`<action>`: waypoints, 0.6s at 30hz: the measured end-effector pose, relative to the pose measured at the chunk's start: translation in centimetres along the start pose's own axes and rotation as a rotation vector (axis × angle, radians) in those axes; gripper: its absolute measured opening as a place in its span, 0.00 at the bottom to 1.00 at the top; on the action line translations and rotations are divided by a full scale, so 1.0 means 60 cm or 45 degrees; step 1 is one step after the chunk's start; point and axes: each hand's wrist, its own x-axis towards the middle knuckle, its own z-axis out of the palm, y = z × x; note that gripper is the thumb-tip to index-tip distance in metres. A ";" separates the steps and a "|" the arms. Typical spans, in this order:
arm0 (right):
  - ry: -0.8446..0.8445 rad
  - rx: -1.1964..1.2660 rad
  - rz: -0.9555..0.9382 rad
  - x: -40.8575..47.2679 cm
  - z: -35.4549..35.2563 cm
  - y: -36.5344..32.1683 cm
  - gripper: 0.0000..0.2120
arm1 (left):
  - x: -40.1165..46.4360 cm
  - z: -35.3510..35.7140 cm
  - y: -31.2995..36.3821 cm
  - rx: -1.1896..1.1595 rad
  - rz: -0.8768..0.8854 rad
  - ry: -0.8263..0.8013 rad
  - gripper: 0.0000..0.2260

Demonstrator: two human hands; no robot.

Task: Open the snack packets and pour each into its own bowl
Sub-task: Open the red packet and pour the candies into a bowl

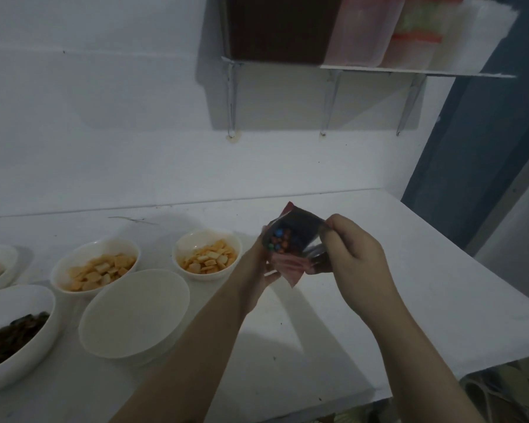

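My left hand grips snack packet from below, fingers curled round its lower left side. My right hand pinches packet's right edge, fingers curled, pulling mouth wide. Packet held in air above white bench, mouth open toward me, coloured candies visible inside. Empty bowl sits on bench, lower left of packet. Two bowls of yellow crackers behind it. Bowl of dark snack at far left.
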 end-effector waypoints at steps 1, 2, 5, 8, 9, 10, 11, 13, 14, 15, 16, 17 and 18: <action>-0.023 0.019 -0.028 0.002 0.007 -0.010 0.12 | 0.001 -0.009 0.005 -0.035 0.007 0.008 0.08; -0.039 0.045 -0.048 0.004 0.016 -0.020 0.12 | 0.002 -0.018 0.014 -0.080 0.014 -0.008 0.09; -0.088 0.170 -0.061 0.012 0.048 -0.046 0.12 | 0.004 -0.044 0.050 -0.236 0.101 -0.121 0.11; -0.165 0.225 -0.062 0.017 0.092 -0.074 0.13 | -0.019 -0.085 0.086 -0.189 0.153 -0.024 0.08; -0.192 0.184 -0.083 0.020 0.108 -0.082 0.13 | -0.027 -0.103 0.094 -0.175 0.167 0.019 0.10; -0.220 0.112 -0.113 0.023 0.124 -0.090 0.14 | -0.033 -0.124 0.099 -0.176 0.193 0.083 0.13; -0.250 0.031 -0.142 0.025 0.140 -0.097 0.15 | -0.039 -0.146 0.104 -0.204 0.209 0.169 0.16; -0.300 -0.107 -0.184 0.030 0.167 -0.113 0.16 | -0.046 -0.192 0.111 -0.300 0.228 0.276 0.16; -0.318 -0.161 -0.203 0.031 0.181 -0.120 0.16 | -0.044 -0.218 0.112 -0.339 0.246 0.308 0.15; -0.334 -0.202 -0.216 0.031 0.195 -0.126 0.15 | -0.040 -0.242 0.114 -0.360 0.267 0.324 0.15; -0.347 -0.236 -0.221 0.030 0.209 -0.131 0.14 | -0.041 -0.264 0.117 -0.374 0.291 0.349 0.14; -0.355 -0.258 -0.223 0.029 0.223 -0.137 0.13 | -0.042 -0.283 0.119 -0.368 0.301 0.371 0.13; -0.354 -0.277 -0.229 0.028 0.236 -0.140 0.13 | -0.043 -0.296 0.121 -0.365 0.301 0.377 0.13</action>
